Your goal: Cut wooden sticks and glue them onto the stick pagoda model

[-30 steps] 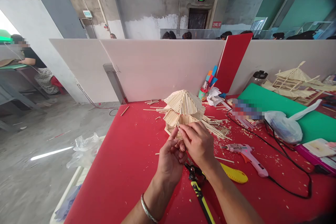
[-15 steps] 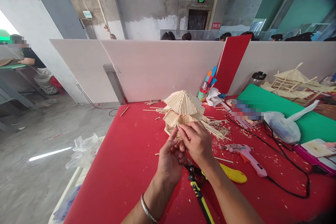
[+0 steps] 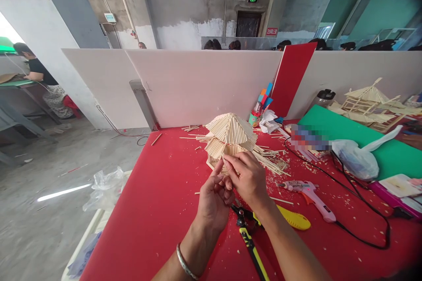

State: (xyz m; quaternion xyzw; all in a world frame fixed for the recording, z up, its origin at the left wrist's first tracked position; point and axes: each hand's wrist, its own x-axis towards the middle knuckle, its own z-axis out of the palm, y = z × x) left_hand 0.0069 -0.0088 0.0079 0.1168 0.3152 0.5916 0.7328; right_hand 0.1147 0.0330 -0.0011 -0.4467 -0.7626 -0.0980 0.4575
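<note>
My right hand (image 3: 247, 175) is closed in a pinch, with the pale tip of a small wooden stick (image 3: 223, 156) just showing at its fingertips. My left hand (image 3: 215, 197) meets it there, index finger raised against the same spot and the other fingers curled; whether it grips anything is hidden. Right behind both hands stands a model pavilion (image 3: 231, 129) of pale wooden sticks, with a tiered, sloping roof. Its lower front is partly covered by my fingers. Below my wrists lie pliers-like cutters (image 3: 249, 246) with black and yellow handles, partly under my right forearm.
A pink glue gun (image 3: 313, 197) with a black cord lies to the right, near a yellow handle (image 3: 293, 218). Loose sticks (image 3: 272, 162) and chips litter the red table (image 3: 158, 193). Behind are a marker cup (image 3: 253, 118), a green board (image 3: 329, 125) and another stick model (image 3: 369, 96).
Hardly anything differs. Both hands keep the same pinched pose in front of the model, and the view has shifted very slightly.
</note>
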